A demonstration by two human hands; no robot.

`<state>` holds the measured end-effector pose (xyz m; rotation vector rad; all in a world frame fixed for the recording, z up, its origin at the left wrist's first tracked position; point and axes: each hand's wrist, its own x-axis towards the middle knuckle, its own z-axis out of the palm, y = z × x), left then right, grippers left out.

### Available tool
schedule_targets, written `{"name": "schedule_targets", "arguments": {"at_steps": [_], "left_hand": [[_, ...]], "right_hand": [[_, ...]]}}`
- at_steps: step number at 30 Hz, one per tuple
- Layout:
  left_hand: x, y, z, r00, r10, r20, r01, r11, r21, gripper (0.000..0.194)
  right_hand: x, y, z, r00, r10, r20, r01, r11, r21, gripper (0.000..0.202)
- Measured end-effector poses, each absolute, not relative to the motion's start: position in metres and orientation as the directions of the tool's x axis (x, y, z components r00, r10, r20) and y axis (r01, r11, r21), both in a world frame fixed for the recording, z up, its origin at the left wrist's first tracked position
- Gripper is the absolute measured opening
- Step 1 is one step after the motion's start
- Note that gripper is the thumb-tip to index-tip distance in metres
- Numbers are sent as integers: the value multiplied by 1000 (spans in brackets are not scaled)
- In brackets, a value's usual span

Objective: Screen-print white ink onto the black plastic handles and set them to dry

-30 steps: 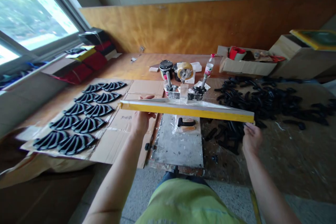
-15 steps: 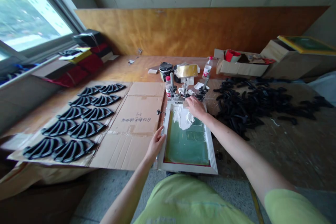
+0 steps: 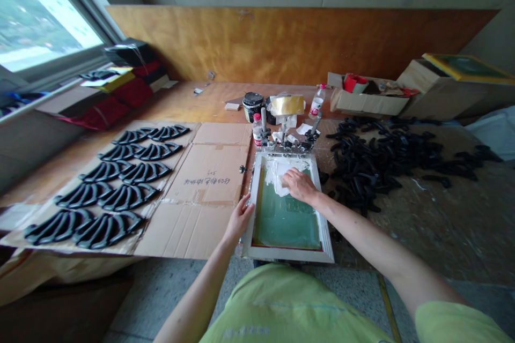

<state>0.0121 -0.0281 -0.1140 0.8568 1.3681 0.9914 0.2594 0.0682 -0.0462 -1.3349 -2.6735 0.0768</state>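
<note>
A screen printing frame (image 3: 328, 236) with pale wide sides and green mesh lies in front of me. White ink (image 3: 274, 174) is smeared across the far part of its mesh. My right hand (image 3: 300, 185) is closed around a small pale scraper (image 3: 285, 181), mostly hidden by the fingers, at the near side of the ink. At the frame's left side, my left hand (image 3: 240, 217) grips the edge with fingers and thumb. A metal clamp (image 3: 286, 147) with upright posts stands at the frame's far end.
Black curved fan-shaped parts (image 3: 139, 172) lie in rows on flattened cardboard (image 3: 209, 171) to the left. A heap of black pieces (image 3: 374, 161) covers the right side. Behind the clamp are a tub (image 3: 252, 106), plastic bottles (image 3: 317, 101) and a yellow tape roll (image 3: 286, 105).
My right hand has moved toward me and slightly right over the mesh, from the clamp end, and the white ink has spread. My left hand stays at the frame's edge.
</note>
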Motion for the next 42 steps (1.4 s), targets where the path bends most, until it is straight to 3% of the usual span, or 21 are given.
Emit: {"name": "schedule_targets", "arguments": {"at_steps": [5, 8, 11, 14, 17, 19, 23, 28, 31, 33, 36, 39, 42], "left_hand": [[13, -30, -111, -66, 933, -353, -57, 350, 935, 74], [15, -30, -107, -87, 929, -359, -68, 354, 933, 74], [16, -30, -103, -93, 924, -371, -77, 365, 928, 76], [18, -29, -99, -112, 918, -381, -94, 372, 923, 79], [19, -30, -87, -109, 911, -398, -94, 389, 916, 81], [18, -31, -73, -84, 908, -411, -108, 402, 909, 81], [13, -30, -31, -42, 913, -405, -136, 396, 908, 77], [17, -1, 25, -124, 964, -234, -183, 209, 961, 53], [28, 27, 48, -161, 984, -81, -294, 30, 955, 52], [36, 41, 53, -171, 983, -63, -331, 3, 944, 51], [52, 38, 37, -225, 965, -135, -378, 41, 925, 50], [77, 6, -3, -36, 923, -382, -354, 346, 869, 55], [95, -29, -43, 174, 799, -575, -302, 599, 742, 57]], "right_hand": [[276, 54, -32, -784, 612, 100, 589, 786, -188, 15], [273, 66, -25, -743, 660, 112, 629, 746, -221, 9], [267, 65, -32, -658, 732, 179, 709, 682, -181, 15], [272, 52, -44, -709, 677, 198, 651, 736, -184, 21], [276, 56, -44, -712, 670, 210, 620, 741, -257, 14], [270, 76, -33, -633, 739, 233, 673, 673, -306, 18], [264, 131, -1, -411, 870, 271, 806, 486, -339, 55], [332, 156, 2, -26, 893, 449, 858, 250, -449, 38], [366, 134, -33, 221, 904, 366, 837, 17, -546, 27], [363, 111, -62, 98, 967, 237, 842, 47, -537, 25], [330, 76, -89, -284, 946, 156, 828, 323, -459, 29], [288, 42, -85, -326, 919, 222, 841, 389, -376, 18], [255, 7, -70, -360, 880, 311, 795, 463, -391, 14]]}}
